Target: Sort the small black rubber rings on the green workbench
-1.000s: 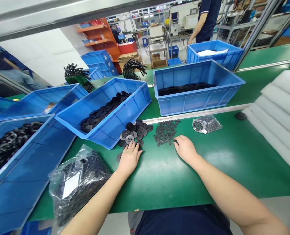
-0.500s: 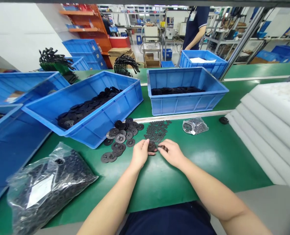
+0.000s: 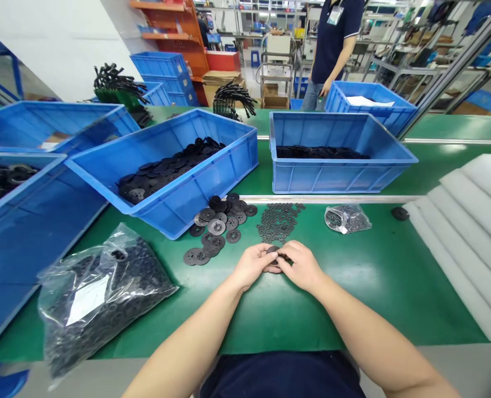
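Between both hands, low over the green table, is a black disc [image 3: 273, 251]. My left hand [image 3: 254, 265] is closed around the disc's left side, thumb on top. My right hand [image 3: 299, 264] is closed with its fingertips at the disc's right edge; any small part in those fingers is hidden. Just beyond the hands lies a spread of small black rings [image 3: 276, 221]. To their left is a loose pile of black discs [image 3: 217, 226]. A clear bag of small rings [image 3: 348, 218] rests to the right.
Two blue bins [image 3: 196, 190] [image 3: 340, 176] with black discs stand at the back. A large clear bag of black parts [image 3: 108, 293] lies at left. White foam sheets [image 3: 469, 232] are stacked at right, beside a black round part [image 3: 400, 214]. A person [image 3: 337, 50] stands beyond the table.
My right hand has come in against the disc, where a gap showed before. The disc is now tilted more and largely covered by fingers. The whole view has shifted slightly.
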`<state>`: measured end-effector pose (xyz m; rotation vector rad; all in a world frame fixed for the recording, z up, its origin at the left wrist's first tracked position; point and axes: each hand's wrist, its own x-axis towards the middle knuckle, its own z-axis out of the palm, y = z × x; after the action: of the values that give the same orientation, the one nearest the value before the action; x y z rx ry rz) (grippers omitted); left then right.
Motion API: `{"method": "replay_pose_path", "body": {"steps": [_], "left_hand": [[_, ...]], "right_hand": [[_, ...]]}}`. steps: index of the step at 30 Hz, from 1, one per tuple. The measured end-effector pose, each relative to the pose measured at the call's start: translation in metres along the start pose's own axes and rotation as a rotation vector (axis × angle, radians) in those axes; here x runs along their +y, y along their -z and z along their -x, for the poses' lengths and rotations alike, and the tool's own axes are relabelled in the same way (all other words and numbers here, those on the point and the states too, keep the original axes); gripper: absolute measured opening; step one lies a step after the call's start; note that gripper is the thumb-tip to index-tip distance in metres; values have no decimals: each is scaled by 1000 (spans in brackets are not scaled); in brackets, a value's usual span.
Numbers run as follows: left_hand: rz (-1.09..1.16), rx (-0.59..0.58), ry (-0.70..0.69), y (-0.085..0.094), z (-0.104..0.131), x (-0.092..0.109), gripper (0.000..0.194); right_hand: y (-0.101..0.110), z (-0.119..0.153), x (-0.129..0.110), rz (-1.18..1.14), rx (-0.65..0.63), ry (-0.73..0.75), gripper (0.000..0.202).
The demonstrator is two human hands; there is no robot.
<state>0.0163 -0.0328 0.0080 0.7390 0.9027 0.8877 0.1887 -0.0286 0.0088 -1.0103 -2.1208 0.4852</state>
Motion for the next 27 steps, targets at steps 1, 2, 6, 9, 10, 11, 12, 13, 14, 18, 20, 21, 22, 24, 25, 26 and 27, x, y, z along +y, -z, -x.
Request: {"method": "replay_pose_path", "body": {"steps": [1,2,6,9,10,11,12,13,14,18,20,21,22,24,25,26,27], "left_hand": [[3,1,7,1,0,0,54],[3,5,10,2,0,0,54],[-16,51,-12,5,0,5,53],[-39,160,-78,11,-1,16,48],[-49,209,-109,14,-1,20,45],[-61,262,-148,18,-1,24,43],[-78,319,-194,23,-2,28,40],[-99,384,-249,29,-2,32,38],[-124,453,-310,35,-2,35,36],[-268,750,-488,63,-3,46,26],[-458,890,-502,75,-2,49,21],[-599,946,-497,78,-1,49,18],[-763,978,-488,80,0,49,14],[-1092,961,-443,80,2,47,7],[-1226,926,-403,77,2,46,10],[-1334,889,-356,74,2,45,16],[-1422,858,-310,70,2,44,21]], "right_hand": [[1,0,-1,-17,-5,8,12],[2,0,-2,-36,-10,14,12],[4,0,0,-118,11,-17,15],[3,1,11,-61,68,-67,18],[3,1,16,-10,82,-87,20],[2,1,21,45,89,-107,21],[1,2,26,102,87,-123,23],[0,2,31,156,78,-134,24],[-1,2,34,205,65,-142,25],[-2,0,35,332,-9,-141,20],[-1,0,31,337,-37,-140,17],[-1,1,30,331,-44,-141,16],[-1,1,28,322,-46,-145,15],[0,2,28,310,-47,-157,14],[0,2,28,307,-49,-165,13],[0,2,28,305,-54,-171,12],[0,2,29,303,-60,-175,12]]}}
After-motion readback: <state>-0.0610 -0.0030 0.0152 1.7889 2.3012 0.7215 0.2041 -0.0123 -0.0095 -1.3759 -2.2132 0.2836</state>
